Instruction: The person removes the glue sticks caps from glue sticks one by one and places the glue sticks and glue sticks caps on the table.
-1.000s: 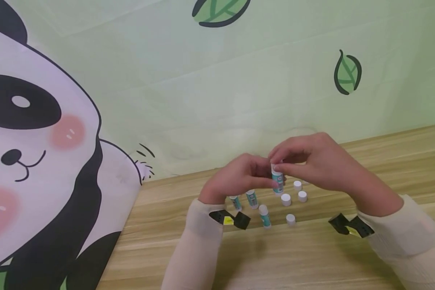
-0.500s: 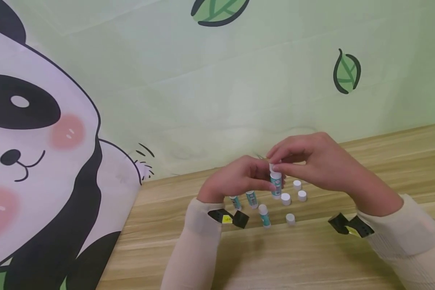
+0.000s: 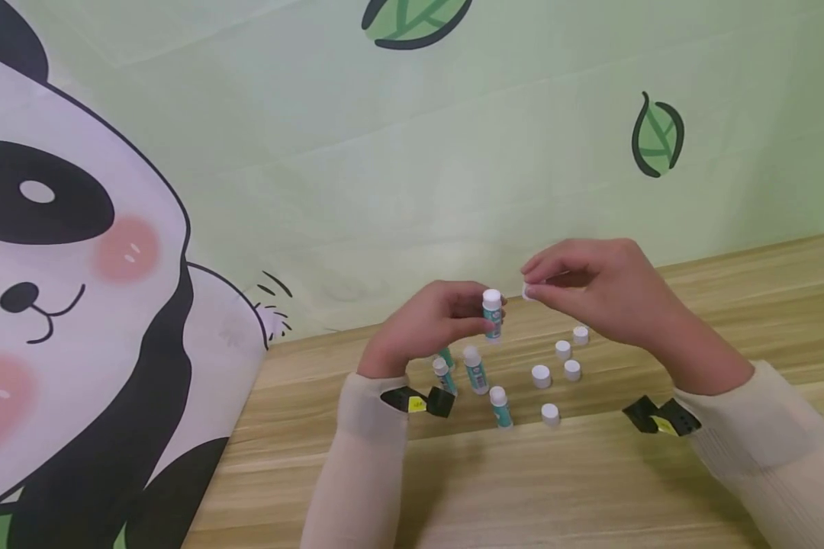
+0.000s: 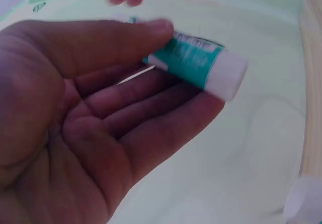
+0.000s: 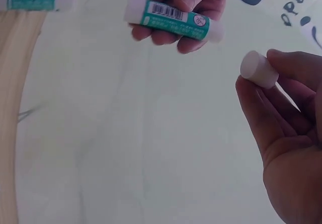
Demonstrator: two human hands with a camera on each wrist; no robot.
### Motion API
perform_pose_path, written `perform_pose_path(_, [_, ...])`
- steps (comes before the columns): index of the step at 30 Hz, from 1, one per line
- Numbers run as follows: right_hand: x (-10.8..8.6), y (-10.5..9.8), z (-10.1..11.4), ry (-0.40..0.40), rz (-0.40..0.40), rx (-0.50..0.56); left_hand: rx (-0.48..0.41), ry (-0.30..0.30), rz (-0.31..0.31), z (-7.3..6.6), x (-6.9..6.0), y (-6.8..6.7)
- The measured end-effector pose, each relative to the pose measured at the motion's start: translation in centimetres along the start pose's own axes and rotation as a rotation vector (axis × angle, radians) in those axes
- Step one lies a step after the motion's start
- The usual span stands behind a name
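Observation:
My left hand [image 3: 419,324] holds a glue stick [image 3: 492,305] upright above the table, pinched between thumb and fingers. In the left wrist view its teal label and white end [image 4: 227,75] show plainly. The top of this glue stick is uncapped in the right wrist view, with the narrower white end [image 5: 216,31] bare. Off to the right, my right hand [image 3: 597,286] pinches a small white cap [image 5: 259,70] between thumb and fingertips, apart from the glue stick. Several other glue sticks [image 3: 476,372] stand below my left hand, one partly hidden behind it.
Several white caps [image 3: 541,376] lie scattered on the wooden table [image 3: 302,457], right of the standing glue sticks. A pale green backdrop [image 3: 316,152] with a panda and leaves rises behind the table's far edge.
The cap has come off the glue stick. My right hand has moved slightly right and up with the cap, while my left hand has drawn left and up with the glue stick.

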State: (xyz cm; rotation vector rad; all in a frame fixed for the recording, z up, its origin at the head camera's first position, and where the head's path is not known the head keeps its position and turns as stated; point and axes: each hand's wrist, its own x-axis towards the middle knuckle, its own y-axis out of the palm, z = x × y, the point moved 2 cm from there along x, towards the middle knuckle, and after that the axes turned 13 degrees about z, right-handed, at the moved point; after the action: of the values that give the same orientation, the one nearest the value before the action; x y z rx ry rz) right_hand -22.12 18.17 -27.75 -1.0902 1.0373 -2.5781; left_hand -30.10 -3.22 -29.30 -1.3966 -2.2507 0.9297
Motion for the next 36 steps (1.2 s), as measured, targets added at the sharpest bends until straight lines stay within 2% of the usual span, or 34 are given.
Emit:
perform_pose_path(7, [0.0, 0.4, -2.6, 0.177, -0.052, -0.042, -0.068, -0.071, -0.175, 2.3, -1.2, -1.9])
perform_pose_path(11, [-0.1, 0.3, -4.2, 0.265, -0.048, -0.098, -0.058, -0.160, -0.251, 3.8, -2.7, -3.3])
perform_pose_path(14, [-0.3, 0.2, -5.4, 0.315, -0.032, -0.119, -0.046, -0.245, -0.307, 4.9, -4.2, -4.4])
perform_pose_path(16, [-0.5, 0.2, -6.2, 0.358, -0.013, -0.132, -0.043, -0.302, -0.323, 5.8, -5.3, -5.0])
perform_pose_path(19, [-0.7, 0.2, -7.3, 0.426, 0.035, -0.148, -0.041, -0.385, -0.281, 7.2, -6.7, -5.5])
perform_pose_path(24, [-1.1, 0.4, -9.1, 0.505, 0.125, -0.177, -0.086, -0.472, -0.128, 9.3, -7.7, -5.3])
perform_pose_path(30, [-1.4, 0.8, -10.8, 0.574, 0.278, -0.208, -0.125, -0.495, -0.027, 10.9, -7.4, -4.4])
perform_pose_path(33, [-1.6, 1.0, -11.6, 0.584, 0.348, -0.235, -0.105, -0.526, 0.006, 11.4, -7.0, -3.9])
perform_pose_path(36, [-1.8, 1.2, -12.5, 0.590, 0.407, -0.236, -0.057, -0.581, 0.030, 11.9, -6.5, -3.3])
